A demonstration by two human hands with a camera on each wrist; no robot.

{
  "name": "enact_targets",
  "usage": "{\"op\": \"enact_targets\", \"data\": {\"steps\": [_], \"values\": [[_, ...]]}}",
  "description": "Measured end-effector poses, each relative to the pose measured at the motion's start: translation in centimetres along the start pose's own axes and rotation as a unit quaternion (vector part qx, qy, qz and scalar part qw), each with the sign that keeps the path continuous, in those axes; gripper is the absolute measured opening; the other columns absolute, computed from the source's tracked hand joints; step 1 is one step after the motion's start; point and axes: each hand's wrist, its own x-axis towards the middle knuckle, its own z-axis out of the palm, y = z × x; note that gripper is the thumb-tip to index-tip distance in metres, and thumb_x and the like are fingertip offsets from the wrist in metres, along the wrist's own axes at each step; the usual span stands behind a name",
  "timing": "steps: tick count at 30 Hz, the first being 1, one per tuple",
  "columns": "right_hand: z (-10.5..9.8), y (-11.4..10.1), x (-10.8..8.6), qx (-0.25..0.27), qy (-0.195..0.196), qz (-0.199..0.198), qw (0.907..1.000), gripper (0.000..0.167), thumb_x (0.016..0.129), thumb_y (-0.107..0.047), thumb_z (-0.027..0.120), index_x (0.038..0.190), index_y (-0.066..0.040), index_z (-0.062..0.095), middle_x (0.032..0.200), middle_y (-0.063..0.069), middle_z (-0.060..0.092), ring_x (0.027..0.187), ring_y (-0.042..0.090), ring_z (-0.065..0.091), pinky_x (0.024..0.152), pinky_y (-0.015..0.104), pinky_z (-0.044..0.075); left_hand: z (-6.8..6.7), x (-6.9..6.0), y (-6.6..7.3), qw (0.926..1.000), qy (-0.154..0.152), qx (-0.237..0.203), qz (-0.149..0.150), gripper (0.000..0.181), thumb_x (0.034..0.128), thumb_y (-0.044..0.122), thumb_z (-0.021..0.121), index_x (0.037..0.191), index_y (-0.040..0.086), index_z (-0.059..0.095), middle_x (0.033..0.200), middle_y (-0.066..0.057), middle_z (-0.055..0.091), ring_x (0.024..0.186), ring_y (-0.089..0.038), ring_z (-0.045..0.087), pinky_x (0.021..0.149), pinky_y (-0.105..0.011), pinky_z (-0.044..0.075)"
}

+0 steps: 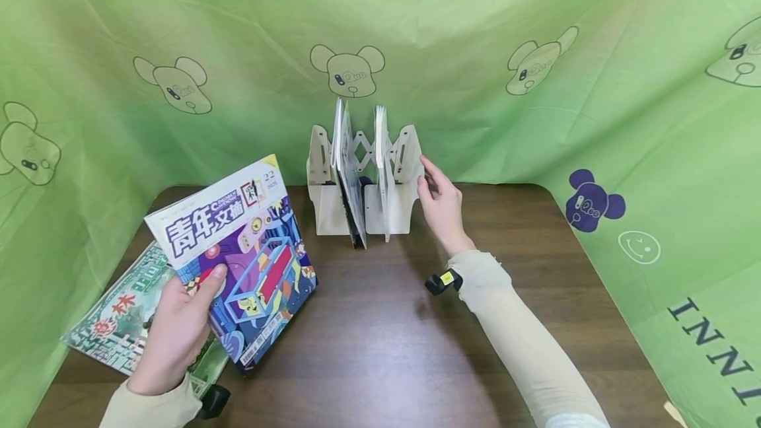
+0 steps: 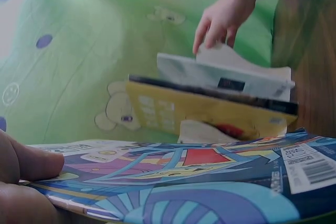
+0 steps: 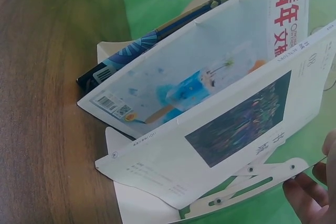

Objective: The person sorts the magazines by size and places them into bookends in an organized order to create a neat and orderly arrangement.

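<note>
My left hand grips a magazine with a purple and blue cover, its thumb on the front. The magazine is raised and tilted at the left, over another magazine with a green and white cover on the table. A white expandable book stand stands at the back centre, holding upright magazines in its left part and a white booklet in its right part. At the stand's right end panel, my right hand pinches the edge between thumb and fingers.
The brown wooden table lies under everything. A green cloth with printed bear heads hangs behind the table and along its sides. Each wrist wears a black strap mount.
</note>
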Motion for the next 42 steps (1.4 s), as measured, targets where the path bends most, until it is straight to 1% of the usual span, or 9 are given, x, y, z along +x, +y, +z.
{"op": "enact_targets", "data": {"steps": [6,8,14,20,22,27,30,37,42], "values": [[0.0,-0.1,-0.1,-0.001,-0.001,0.001,1.0000,0.040,0.101,0.006,0.058,0.141,0.005,0.061,0.136,0.030,0.063,0.116,0.046,0.067,0.092,0.044,0.058,1.4,-0.2,0.5,0.9997,-0.017,0.016,-0.003,0.049,0.1102,0.022,0.053,0.156,0.007,0.042,0.132,0.006,0.069,0.114,-0.015,0.071,0.087,-0.038,0.061],[0.0,-0.1,-0.1,-0.004,-0.002,-0.001,1.0000,0.039,0.101,0.007,0.058,0.141,0.005,0.061,0.136,0.030,0.063,0.116,0.046,0.067,0.091,0.044,0.058,1.8,-0.2,0.6,0.9997,-0.017,0.016,-0.002,0.048,0.1101,0.021,0.053,0.155,0.007,0.043,0.133,0.006,0.069,0.114,-0.015,0.071,0.087,-0.037,0.061],[-0.1,-0.3,-0.1,-0.005,-0.002,0.003,1.0000,0.039,0.101,0.006,0.058,0.141,0.005,0.061,0.135,0.030,0.064,0.116,0.044,0.068,0.090,0.030,0.059,3.4,-0.3,0.8,0.9998,-0.019,-0.002,0.003,0.046,0.1098,0.018,0.054,0.154,0.008,0.044,0.136,0.004,0.068,0.118,-0.016,0.070,0.090,-0.036,0.061],[-0.1,-0.3,-0.1,-0.001,-0.004,0.009,1.0000,0.040,0.101,0.006,0.058,0.141,0.004,0.061,0.135,0.031,0.063,0.116,0.043,0.067,0.093,0.046,0.057,4.9,-0.3,1.0,0.9996,-0.028,0.000,0.007,0.046,0.1090,0.015,0.055,0.154,0.008,0.045,0.138,0.004,0.067,0.120,-0.017,0.069,0.093,-0.035,0.060],[-0.1,-0.3,-0.1,0.001,-0.003,0.010,0.9999,0.040,0.102,0.006,0.058,0.141,0.004,0.061,0.135,0.031,0.063,0.116,0.043,0.067,0.093,0.042,0.058,5.4,-0.2,1.1,0.9994,-0.032,0.013,0.007,0.048,0.1084,0.015,0.056,0.154,0.009,0.045,0.138,0.005,0.067,0.120,-0.017,0.069,0.093,-0.034,0.059],[-0.1,-0.3,-0.1,0.002,-0.002,0.005,1.0000,0.040,0.101,0.006,0.058,0.141,0.005,0.061,0.134,0.032,0.063,0.115,0.043,0.068,0.088,0.018,0.056,6.5,0.2,1.3,0.9985,-0.043,0.032,0.005,0.049,0.1079,0.014,0.057,0.155,0.009,0.045,0.141,0.002,0.065,0.121,-0.018,0.068,0.096,-0.035,0.058],[-0.2,-0.3,-0.1,0.003,-0.002,0.005,1.0000,0.040,0.101,0.006,0.058,0.141,0.005,0.061,0.134,0.032,0.063,0.115,0.043,0.068,0.087,0.015,0.054,7.1,0.4,1.4,0.9981,-0.048,0.039,0.002,0.050,0.1077,0.014,0.057,0.156,0.010,0.044,0.145,-0.005,0.062,0.122,-0.018,0.067,0.097,-0.035,0.057],[-0.1,-0.2,0.0,0.004,-0.001,0.009,0.9999,0.040,0.102,0.005,0.058,0.142,0.004,0.061,0.136,0.030,0.063,0.117,0.044,0.067,0.094,0.047,0.057,8.8,1.2,1.7,0.9962,-0.041,0.074,0.017,0.048,0.1075,0.015,0.058,0.154,0.012,0.048,0.146,-0.012,0.061,0.120,-0.022,0.069,0.095,-0.037,0.058],[0.0,0.1,0.1,0.010,-0.005,0.015,0.9998,0.041,0.102,0.006,0.057,0.143,0.004,0.060,0.139,0.029,0.061,0.119,0.045,0.065,0.095,0.053,0.056,10.1,2.1,1.5,0.9949,-0.030,0.076,0.059,0.047,0.1071,0.009,0.057,0.153,0.008,0.049,0.145,-0.015,0.062,0.121,-0.032,0.068,0.095,-0.038,0.059]]}}
